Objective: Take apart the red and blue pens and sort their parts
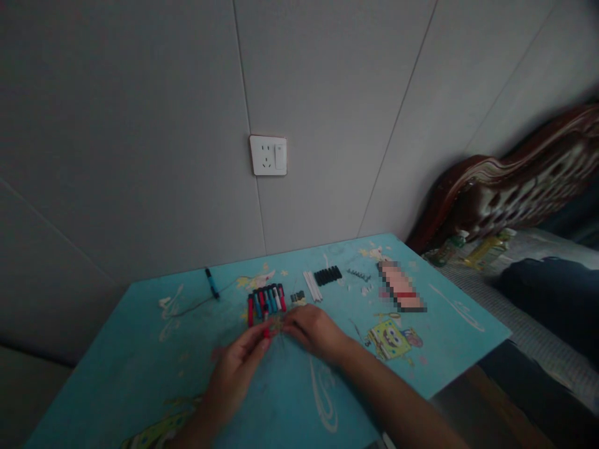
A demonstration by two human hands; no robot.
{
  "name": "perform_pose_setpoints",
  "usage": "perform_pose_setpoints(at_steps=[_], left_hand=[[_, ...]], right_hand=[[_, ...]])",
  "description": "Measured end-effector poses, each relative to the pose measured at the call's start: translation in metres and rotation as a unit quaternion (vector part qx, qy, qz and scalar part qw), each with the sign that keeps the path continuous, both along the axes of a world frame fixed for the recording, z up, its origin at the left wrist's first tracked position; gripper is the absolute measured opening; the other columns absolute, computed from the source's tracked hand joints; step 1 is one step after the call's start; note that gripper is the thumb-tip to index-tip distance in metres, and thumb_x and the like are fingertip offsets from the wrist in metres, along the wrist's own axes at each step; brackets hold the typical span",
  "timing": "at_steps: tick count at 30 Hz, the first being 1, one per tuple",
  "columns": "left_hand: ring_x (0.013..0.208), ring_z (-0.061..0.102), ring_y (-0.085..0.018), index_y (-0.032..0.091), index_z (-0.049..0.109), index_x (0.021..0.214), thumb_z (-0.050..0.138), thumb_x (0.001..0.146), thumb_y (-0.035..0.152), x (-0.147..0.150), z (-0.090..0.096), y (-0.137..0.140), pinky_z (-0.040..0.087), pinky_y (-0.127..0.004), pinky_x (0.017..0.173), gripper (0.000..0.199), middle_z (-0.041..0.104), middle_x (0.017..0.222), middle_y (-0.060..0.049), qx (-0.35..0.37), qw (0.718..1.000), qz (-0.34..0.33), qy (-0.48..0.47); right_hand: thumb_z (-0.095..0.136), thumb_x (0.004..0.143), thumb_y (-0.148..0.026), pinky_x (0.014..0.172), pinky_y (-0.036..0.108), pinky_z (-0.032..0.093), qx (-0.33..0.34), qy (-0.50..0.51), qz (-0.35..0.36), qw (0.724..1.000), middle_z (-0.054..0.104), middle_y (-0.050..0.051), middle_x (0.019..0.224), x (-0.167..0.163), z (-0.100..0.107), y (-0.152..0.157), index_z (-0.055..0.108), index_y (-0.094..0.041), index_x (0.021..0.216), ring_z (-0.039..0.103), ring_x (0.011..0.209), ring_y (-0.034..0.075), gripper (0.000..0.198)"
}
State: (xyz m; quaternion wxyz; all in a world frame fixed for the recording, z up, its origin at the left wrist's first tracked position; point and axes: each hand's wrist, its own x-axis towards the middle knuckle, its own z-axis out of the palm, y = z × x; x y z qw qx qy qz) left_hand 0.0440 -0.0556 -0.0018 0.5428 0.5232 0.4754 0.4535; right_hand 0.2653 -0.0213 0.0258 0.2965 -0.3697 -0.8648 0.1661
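Observation:
My left hand [238, 362] is closed in a pinch on a small red pen part [267, 333], just in front of a row of short red, blue and white pen barrels [267, 298] with dark ends. Close by on the right, my right hand [313, 327] has its fingers pressed together over the table. Thin, blurred bits show between the two hands, too small to name. Beyond the right hand lie small grey pieces [297, 297], white sticks [312, 287] and a row of black pieces like caps [328, 275].
Thin metal pieces like clips [359, 275] and tiny white parts [365, 290] lie farther right, near a pixelated flat object [401, 287]. A blue and black pen [212, 284] lies back left on the blue table [140, 343]. Behind stands a wall with a socket [268, 155].

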Motion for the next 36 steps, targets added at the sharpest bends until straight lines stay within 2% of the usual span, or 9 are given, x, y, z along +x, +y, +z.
perform_pose_setpoints(at_steps=[2,4,8,11,15,18,23,28,36], left_hand=[[0.112,0.064,-0.027,0.020,0.061,0.127,0.064,0.084,0.047,-0.014,-0.008,0.010,0.051,-0.039,0.099,0.051,0.068,0.121,-0.010,0.060,0.995,0.026,0.080],[0.107,0.067,-0.026,0.021,0.060,0.128,0.060,0.087,0.048,-0.032,-0.015,0.022,0.053,-0.039,0.095,0.049,0.069,0.120,-0.009,0.118,0.977,0.058,0.169],[0.100,0.067,-0.026,0.023,0.065,0.121,0.060,0.087,0.048,-0.061,-0.026,0.043,0.052,-0.041,0.094,0.043,0.068,0.117,-0.009,0.235,0.904,0.076,0.348],[0.104,0.063,-0.027,0.023,0.065,0.121,0.056,0.090,0.046,-0.069,-0.028,0.051,0.049,-0.043,0.095,0.040,0.068,0.112,-0.009,0.289,0.859,0.055,0.420],[0.100,0.060,-0.026,0.023,0.065,0.120,0.055,0.092,0.042,-0.063,-0.024,0.053,0.048,-0.042,0.091,0.036,0.067,0.104,-0.009,0.315,0.814,0.028,0.488],[0.094,0.059,-0.025,0.021,0.069,0.111,0.053,0.094,0.040,-0.056,-0.019,0.053,0.048,-0.040,0.086,0.030,0.066,0.097,-0.009,0.320,0.799,0.019,0.508],[0.093,0.058,-0.024,0.021,0.068,0.111,0.053,0.094,0.038,-0.049,-0.012,0.049,0.047,-0.038,0.086,0.028,0.063,0.096,-0.008,0.327,0.795,0.010,0.512],[0.102,0.056,-0.025,0.022,0.064,0.119,0.056,0.093,0.036,-0.048,-0.012,0.045,0.046,-0.041,0.092,0.030,0.061,0.109,-0.009,0.335,0.793,0.023,0.509],[0.105,0.057,-0.026,0.022,0.065,0.116,0.058,0.092,0.033,-0.045,-0.016,0.055,0.045,-0.042,0.094,0.027,0.063,0.113,-0.009,0.336,0.790,0.011,0.513]], right_hand=[[0.050,0.098,-0.029,0.087,0.026,0.047,-0.013,0.003,-0.067,0.998,0.071,0.005,0.099,0.013,0.003,0.007,0.065,-0.020,0.104,0.065,0.092,0.016,0.019],[0.050,0.097,-0.028,0.081,0.025,0.047,-0.022,-0.003,-0.171,0.985,0.071,0.005,0.095,0.033,0.006,0.016,0.066,-0.019,0.101,0.065,0.087,0.017,0.019],[0.046,0.095,-0.024,0.080,0.027,0.045,-0.011,-0.039,-0.345,0.938,0.071,0.009,0.097,0.085,0.008,0.033,0.067,-0.016,0.101,0.065,0.084,0.019,0.023],[0.048,0.094,-0.025,0.079,0.026,0.044,-0.026,-0.103,-0.422,0.900,0.072,0.009,0.094,0.122,0.007,0.040,0.069,-0.016,0.099,0.066,0.085,0.019,0.023],[0.049,0.094,-0.027,0.081,0.026,0.044,-0.058,-0.145,-0.461,0.874,0.072,0.010,0.101,0.147,0.006,0.041,0.070,-0.017,0.105,0.066,0.093,0.020,0.026],[0.049,0.093,-0.028,0.080,0.026,0.044,-0.062,-0.166,-0.470,0.865,0.073,0.010,0.101,0.148,0.002,0.040,0.070,-0.018,0.106,0.067,0.093,0.021,0.026],[0.053,0.091,-0.028,0.078,0.026,0.044,-0.069,-0.208,-0.454,0.863,0.073,0.010,0.095,0.144,-0.005,0.041,0.072,-0.019,0.099,0.067,0.090,0.021,0.023],[0.053,0.090,-0.030,0.076,0.028,0.045,-0.095,-0.244,-0.451,0.853,0.073,0.012,0.095,0.149,-0.008,0.045,0.074,-0.018,0.101,0.068,0.090,0.023,0.026],[0.053,0.091,-0.033,0.079,0.029,0.045,-0.071,-0.268,-0.469,0.838,0.074,0.013,0.096,0.145,-0.004,0.041,0.075,-0.021,0.102,0.068,0.093,0.024,0.027]])
